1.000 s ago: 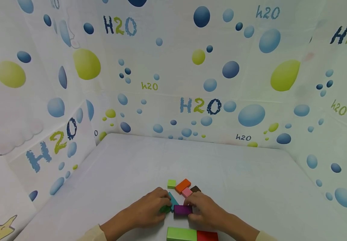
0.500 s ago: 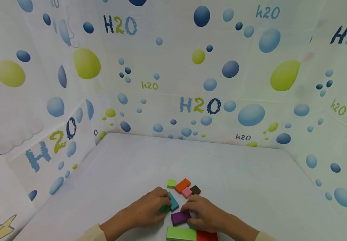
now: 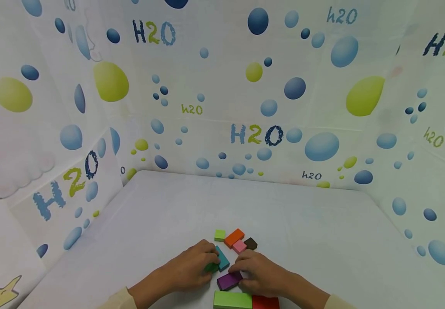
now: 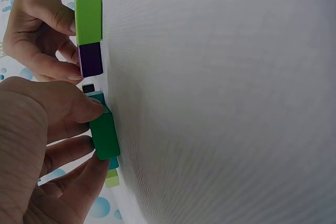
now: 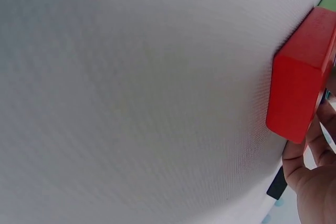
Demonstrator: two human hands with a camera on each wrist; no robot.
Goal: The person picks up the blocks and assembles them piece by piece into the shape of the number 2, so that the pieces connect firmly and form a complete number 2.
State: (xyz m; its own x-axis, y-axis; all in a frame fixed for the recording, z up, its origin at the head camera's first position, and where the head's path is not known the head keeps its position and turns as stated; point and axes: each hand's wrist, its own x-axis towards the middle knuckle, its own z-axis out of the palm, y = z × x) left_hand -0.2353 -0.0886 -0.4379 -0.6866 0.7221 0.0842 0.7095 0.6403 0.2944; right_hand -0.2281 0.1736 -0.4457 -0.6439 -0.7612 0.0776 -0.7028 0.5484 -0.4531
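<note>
White table (image 3: 315,231) | nine blocks (image 3: 234,237) | left fingers (image 3: 211,259) grip one dark-green block (image 4: 106,139) | right fingers (image 3: 242,265) pinch one purple block (image 3: 228,281)

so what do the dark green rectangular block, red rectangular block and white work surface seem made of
Dark green rectangular block: probably painted wood, possibly plastic; smooth, even colour, no visible grain.
Red rectangular block: likely the same, satin, with slightly rounded edges.
White work surface: seemingly woven cloth, matte, judging by its fine ribbed texture.
</note>
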